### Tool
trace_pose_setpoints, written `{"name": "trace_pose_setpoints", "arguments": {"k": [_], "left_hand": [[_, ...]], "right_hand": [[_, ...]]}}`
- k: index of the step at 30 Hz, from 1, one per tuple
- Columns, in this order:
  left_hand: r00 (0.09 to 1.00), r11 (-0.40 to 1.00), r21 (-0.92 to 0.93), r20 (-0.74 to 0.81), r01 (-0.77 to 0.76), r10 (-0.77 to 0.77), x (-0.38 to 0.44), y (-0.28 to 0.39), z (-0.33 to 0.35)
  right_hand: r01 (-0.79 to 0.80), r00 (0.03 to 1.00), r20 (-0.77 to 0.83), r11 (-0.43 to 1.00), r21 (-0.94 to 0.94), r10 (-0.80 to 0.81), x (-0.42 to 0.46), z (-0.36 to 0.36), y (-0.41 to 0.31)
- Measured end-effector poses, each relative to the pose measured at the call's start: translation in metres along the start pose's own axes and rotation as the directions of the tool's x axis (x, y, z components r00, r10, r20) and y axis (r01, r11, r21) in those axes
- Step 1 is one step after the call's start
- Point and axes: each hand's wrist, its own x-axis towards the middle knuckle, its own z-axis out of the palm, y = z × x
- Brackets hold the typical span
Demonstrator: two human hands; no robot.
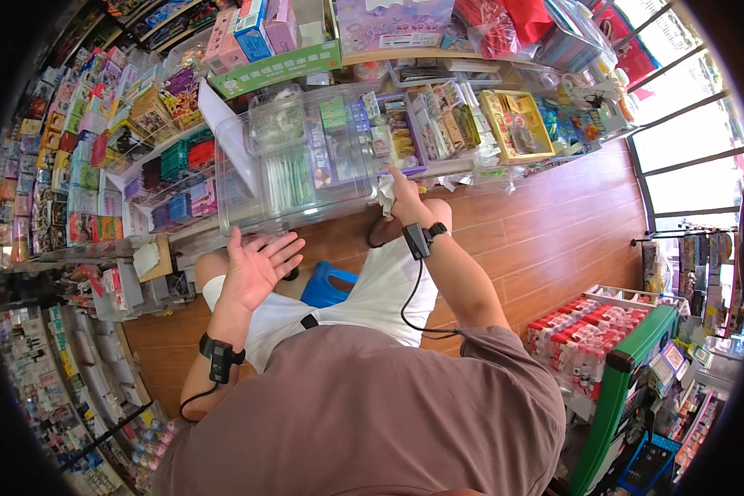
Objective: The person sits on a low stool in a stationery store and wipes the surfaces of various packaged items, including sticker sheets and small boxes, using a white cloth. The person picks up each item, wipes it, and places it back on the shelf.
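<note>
My left hand [257, 273] is palm up with its fingers spread, just below the near left corner of a clear plastic container [239, 214]. Nothing lies in its palm. A crumpled white tissue or cloth [385, 197] is gripped in my right hand [405, 197], close to the container's right end. Packets in green wrapping [288, 186] show through the clear plastic; whether they lie in it or beneath it I cannot tell. Right of the container stands a purple tray [420, 139] of small packages.
A yellow tray [549, 139] sits farther right on the display shelf. Behind the container is a green carton [279, 69] holding boxes. A blue plastic object with a handle [322, 286] rests between my legs. Red-wrapped bottle packs [586, 335] and a green-edged case [626, 384] stand at right.
</note>
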Motion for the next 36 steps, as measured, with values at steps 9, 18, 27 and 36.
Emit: {"name": "trace_pose_setpoints", "arguments": {"k": [9, 18, 27, 36], "left_hand": [[0.994, 0.968, -0.251, -0.096, 0.024, -0.049, 0.036, 0.008, 0.009], [0.979, 0.959, -0.274, -0.204, -0.07, 0.013, 0.047, 0.01, 0.0], [0.99, 0.958, -0.282, -0.143, -0.05, 0.009, 0.041, 0.009, 0.001], [0.996, 0.991, 0.106, -0.049, 0.079, -0.074, 0.006, -0.006, -0.01]], "right_hand": [[-0.012, 0.993, -0.121, 1.0, -0.025, 0.008, 0.038, -0.001, 0.012], [0.033, 0.986, -0.155, 0.991, -0.133, -0.054, 0.035, 0.002, 0.011], [0.085, 0.993, -0.075, 0.986, -0.141, -0.096, 0.014, 0.01, 0.012], [-0.092, 0.983, 0.144, 0.984, -0.153, 0.114, -0.034, -0.038, -0.036]]}}
